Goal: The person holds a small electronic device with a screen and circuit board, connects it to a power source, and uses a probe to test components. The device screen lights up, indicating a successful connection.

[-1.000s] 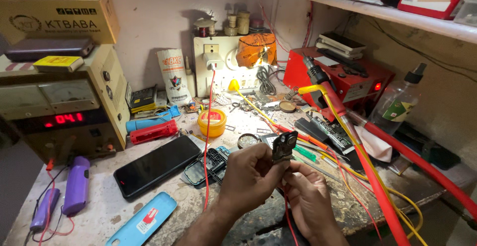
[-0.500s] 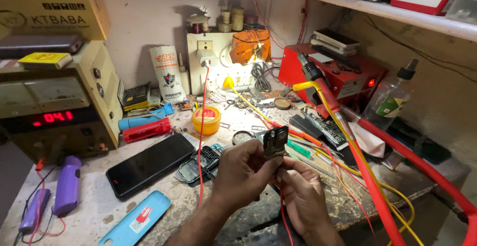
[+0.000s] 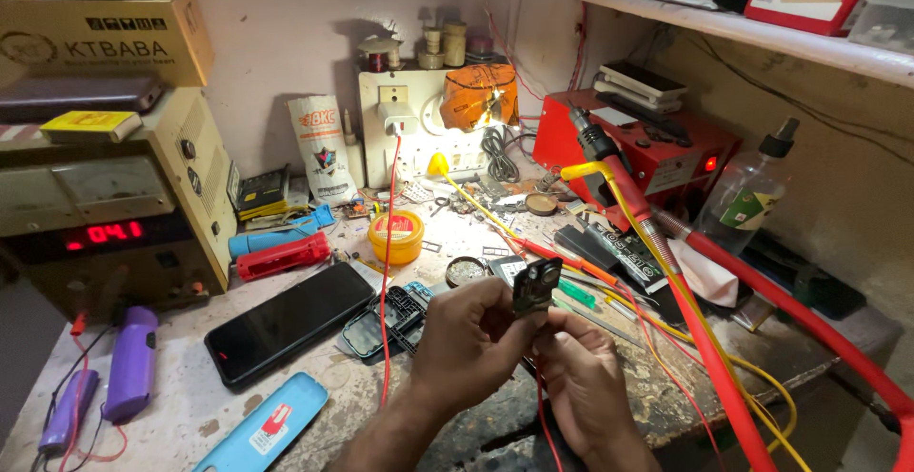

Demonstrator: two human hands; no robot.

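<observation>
My left hand (image 3: 471,343) pinches a small dark phone part (image 3: 535,284) and holds it upright above the workbench. My right hand (image 3: 583,381) is just below and to the right of the part, fingers curled against its lower edge; a thin red wire (image 3: 541,410) hangs down between the hands. An opened keypad phone (image 3: 386,320) lies on the bench (image 3: 362,386) just left of my left hand. A black smartphone (image 3: 290,320) lies face up further left.
A power supply with a red digit display (image 3: 105,234) stands at left, a red rework station (image 3: 647,153) at right with a hot-air handle (image 3: 600,148) and red hose (image 3: 790,310). A yellow round tin (image 3: 396,236), spray bottle (image 3: 747,205), purple devices (image 3: 129,362) and light-blue case (image 3: 262,429) sit around.
The view has shifted slightly, and both hands with the dark part have stayed close together, moving a little lower and rightward in view.
</observation>
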